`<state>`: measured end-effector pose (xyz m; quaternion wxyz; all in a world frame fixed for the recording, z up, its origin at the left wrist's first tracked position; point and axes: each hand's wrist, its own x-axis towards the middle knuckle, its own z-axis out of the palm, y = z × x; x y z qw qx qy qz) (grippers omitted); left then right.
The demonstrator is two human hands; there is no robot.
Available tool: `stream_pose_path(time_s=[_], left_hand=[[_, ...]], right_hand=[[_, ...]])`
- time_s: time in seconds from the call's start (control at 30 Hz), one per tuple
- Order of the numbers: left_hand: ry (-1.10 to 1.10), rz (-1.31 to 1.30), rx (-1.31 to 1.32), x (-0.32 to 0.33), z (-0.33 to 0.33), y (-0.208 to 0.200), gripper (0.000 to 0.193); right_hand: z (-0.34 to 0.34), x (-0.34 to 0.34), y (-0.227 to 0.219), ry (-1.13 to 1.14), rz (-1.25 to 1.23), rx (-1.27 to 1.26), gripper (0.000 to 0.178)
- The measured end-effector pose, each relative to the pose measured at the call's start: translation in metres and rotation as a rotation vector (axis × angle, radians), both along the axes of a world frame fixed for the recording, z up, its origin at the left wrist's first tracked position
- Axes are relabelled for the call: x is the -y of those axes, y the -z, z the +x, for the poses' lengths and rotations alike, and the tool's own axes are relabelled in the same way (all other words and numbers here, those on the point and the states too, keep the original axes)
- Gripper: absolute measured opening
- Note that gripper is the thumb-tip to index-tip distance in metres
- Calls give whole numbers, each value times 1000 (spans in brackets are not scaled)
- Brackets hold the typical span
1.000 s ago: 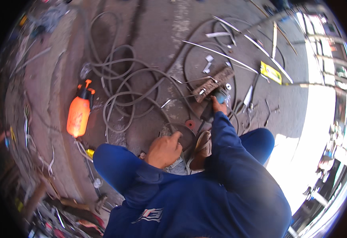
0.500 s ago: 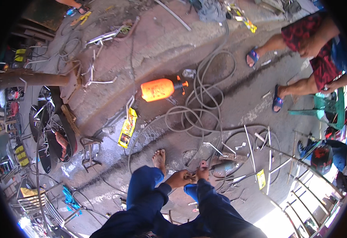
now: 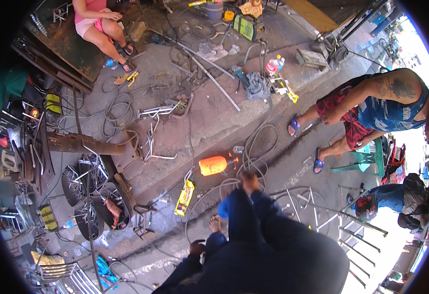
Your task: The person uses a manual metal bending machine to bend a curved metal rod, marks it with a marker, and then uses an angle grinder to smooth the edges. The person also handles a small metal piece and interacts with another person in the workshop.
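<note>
My right hand (image 3: 249, 182) is out ahead of my bent right knee, over the grey hose coils (image 3: 261, 147). It is dark and blurred, so whether it holds anything cannot be made out. My left hand (image 3: 197, 247) is low beside my left knee, in shadow, its fingers hard to see. Past my right hand, an orange pressure sprayer bottle (image 3: 213, 165) with a black and orange top lies on its side. A yellow packet (image 3: 184, 198) lies on the ground between my bare left foot (image 3: 215, 224) and that bottle. Neither hand visibly touches these two things.
A person in a blue tank top (image 3: 391, 103) stands at right by a green plastic chair (image 3: 371, 159); another sits at far left. A metal ladder-like frame (image 3: 354, 240) stands at lower right. Metal tubes (image 3: 209, 78), a red drill (image 3: 112, 211) and a rusty beam (image 3: 84, 143) lie leftward.
My hands were together near my knees; now they are apart, the right farther forward, the left lower and leftward. The view has tilted up, bringing the seated person and more ground into sight.
</note>
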<state>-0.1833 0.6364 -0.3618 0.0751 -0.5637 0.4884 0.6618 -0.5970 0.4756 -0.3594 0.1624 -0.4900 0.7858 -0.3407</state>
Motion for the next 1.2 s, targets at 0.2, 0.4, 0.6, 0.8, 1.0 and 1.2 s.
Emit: stream_pose_path(time_s=[0.2,0.4,0.6,0.8,1.0,1.2], left_hand=[[-181,-276,52,214,-96,-19,32],[-46,-363,-24,481,-248,-90,38],[-403,-337,129,626,-281,-112,31],[717,-556,369,717,-233,-99,20],[973,-559,283,817,-264,-54,23],[1015,-679,52,1021,-406,-4,31]], right_hand=[[-120,69,45,448,360,397,31],[-177,131,111,43,471,-292,38],[-281,374,-10,222,566,476,37],[-391,577,-175,437,15,894,44],[-485,720,-221,481,13,849,61],[-622,885,-151,537,-76,749,102]])
